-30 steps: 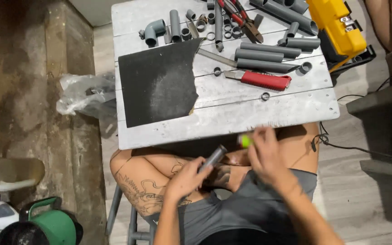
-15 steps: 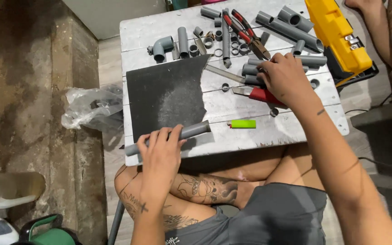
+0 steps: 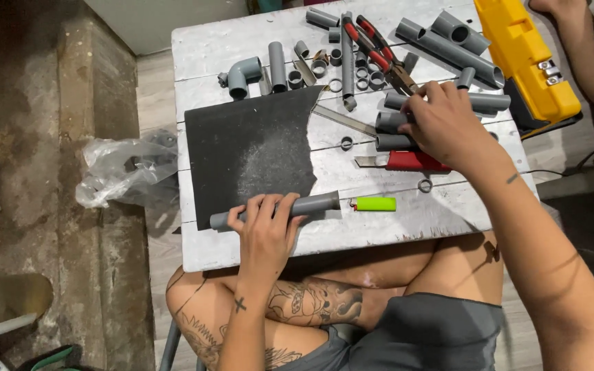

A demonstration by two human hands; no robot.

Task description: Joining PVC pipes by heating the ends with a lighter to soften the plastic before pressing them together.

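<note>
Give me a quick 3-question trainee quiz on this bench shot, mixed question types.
1. True or false: the left hand rests on a long grey pipe lying at the near edge of the black sanding sheet.
2. Multiple choice: what lies just past the open end of that pipe? A) red-handled pliers B) green lighter C) grey elbow fitting
3. Short answer: what are the right hand's fingers touching?

Key
1. True.
2. B, the green lighter; the red-handled pliers and grey elbow fitting sit at the far side of the white table.
3. Short grey pipe pieces, just above the red utility knife.
</note>
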